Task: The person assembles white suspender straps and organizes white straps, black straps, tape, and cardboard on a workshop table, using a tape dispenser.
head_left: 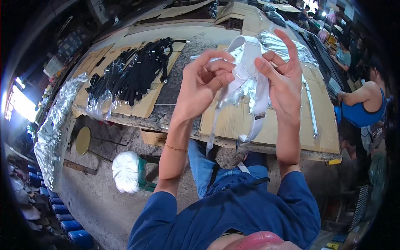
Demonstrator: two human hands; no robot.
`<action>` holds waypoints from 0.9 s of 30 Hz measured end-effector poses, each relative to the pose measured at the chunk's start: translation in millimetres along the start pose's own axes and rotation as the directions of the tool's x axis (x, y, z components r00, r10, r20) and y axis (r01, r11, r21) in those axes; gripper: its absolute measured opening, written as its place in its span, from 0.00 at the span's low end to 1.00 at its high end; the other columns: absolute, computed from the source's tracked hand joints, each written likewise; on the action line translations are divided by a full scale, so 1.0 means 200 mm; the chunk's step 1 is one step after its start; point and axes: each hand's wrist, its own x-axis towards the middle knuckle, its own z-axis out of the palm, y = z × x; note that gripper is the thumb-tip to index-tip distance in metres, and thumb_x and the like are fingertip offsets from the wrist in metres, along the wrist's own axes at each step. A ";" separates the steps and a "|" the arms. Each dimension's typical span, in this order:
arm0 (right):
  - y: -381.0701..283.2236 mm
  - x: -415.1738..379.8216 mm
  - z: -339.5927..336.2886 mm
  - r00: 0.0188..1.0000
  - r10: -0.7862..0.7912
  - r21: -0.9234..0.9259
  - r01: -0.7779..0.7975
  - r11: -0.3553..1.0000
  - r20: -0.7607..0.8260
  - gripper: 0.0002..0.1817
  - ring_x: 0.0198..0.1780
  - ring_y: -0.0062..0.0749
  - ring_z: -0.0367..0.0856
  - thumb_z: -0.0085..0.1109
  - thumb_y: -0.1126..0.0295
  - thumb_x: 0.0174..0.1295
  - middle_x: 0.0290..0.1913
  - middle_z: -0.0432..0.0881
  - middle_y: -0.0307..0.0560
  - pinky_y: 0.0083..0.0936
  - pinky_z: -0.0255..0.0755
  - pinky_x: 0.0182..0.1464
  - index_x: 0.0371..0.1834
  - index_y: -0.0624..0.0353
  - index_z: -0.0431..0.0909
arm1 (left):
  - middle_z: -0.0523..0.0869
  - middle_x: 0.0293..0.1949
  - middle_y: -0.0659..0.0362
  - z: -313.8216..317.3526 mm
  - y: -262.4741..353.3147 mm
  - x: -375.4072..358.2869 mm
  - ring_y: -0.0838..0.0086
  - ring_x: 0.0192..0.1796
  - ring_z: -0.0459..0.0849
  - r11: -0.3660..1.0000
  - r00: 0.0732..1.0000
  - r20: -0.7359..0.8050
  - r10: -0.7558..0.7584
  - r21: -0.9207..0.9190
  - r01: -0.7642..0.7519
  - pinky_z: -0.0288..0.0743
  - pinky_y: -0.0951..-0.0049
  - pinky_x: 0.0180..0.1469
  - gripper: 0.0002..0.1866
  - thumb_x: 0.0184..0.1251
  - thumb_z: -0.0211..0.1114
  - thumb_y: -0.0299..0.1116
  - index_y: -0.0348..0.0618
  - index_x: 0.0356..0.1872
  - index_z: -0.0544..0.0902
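A white webbing strap, looped at the top, hangs between my hands above the cardboard. Clear plastic film clings about its lower part, and a small dark label shows near its bottom end. My left hand pinches the strap's left side between thumb and fingers. On the other side, my right hand grips the strap between thumb and curled fingers, with one finger raised. Behind the strap lies a pile of shiny clear plastic wrapping.
Black straps in clear plastic lie on cardboard at the left of the table. Silvery film drapes over its left edge. A white-covered stool stands below. At the right sits a person in a blue top, with others beyond.
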 end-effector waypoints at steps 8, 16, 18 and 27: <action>0.01 -0.03 -0.14 0.991 0.120 0.182 -0.109 0.977 -0.054 0.39 0.40 0.25 0.84 0.68 0.83 0.57 0.37 0.83 0.45 0.19 0.80 0.42 0.71 0.57 0.60 | 0.84 0.39 0.55 0.10 -0.06 0.08 0.60 0.39 0.84 0.644 0.795 0.183 0.579 0.496 -0.583 0.78 0.70 0.41 0.17 0.52 0.71 0.18 0.45 0.45 0.87; 0.01 -0.01 -0.25 0.995 0.091 -0.098 -0.087 0.991 0.042 0.44 0.39 0.22 0.84 0.69 0.85 0.55 0.33 0.82 0.41 0.19 0.80 0.44 0.74 0.58 0.55 | 0.79 0.39 0.54 0.13 0.02 0.15 0.59 0.39 0.81 0.510 0.780 0.452 0.433 0.590 -0.626 0.76 0.65 0.40 0.10 0.50 0.68 0.19 0.41 0.35 0.81; 0.02 -0.02 -0.25 0.994 0.088 -0.161 -0.077 0.984 0.063 0.45 0.39 0.22 0.84 0.69 0.85 0.55 0.32 0.81 0.40 0.18 0.80 0.44 0.74 0.58 0.54 | 0.78 0.38 0.54 0.11 0.05 0.16 0.58 0.39 0.81 0.561 0.815 0.497 0.296 0.600 -0.570 0.75 0.64 0.41 0.09 0.52 0.67 0.19 0.40 0.34 0.79; 0.14 -0.11 -0.23 0.986 -0.049 -0.288 0.001 0.958 -0.161 0.45 0.37 0.20 0.84 0.70 0.85 0.54 0.31 0.83 0.42 0.15 0.78 0.40 0.74 0.56 0.54 | 0.80 0.37 0.57 0.19 -0.10 0.14 0.59 0.40 0.78 0.221 0.783 0.464 0.414 0.783 -0.581 0.74 0.62 0.43 0.13 0.46 0.69 0.20 0.39 0.36 0.80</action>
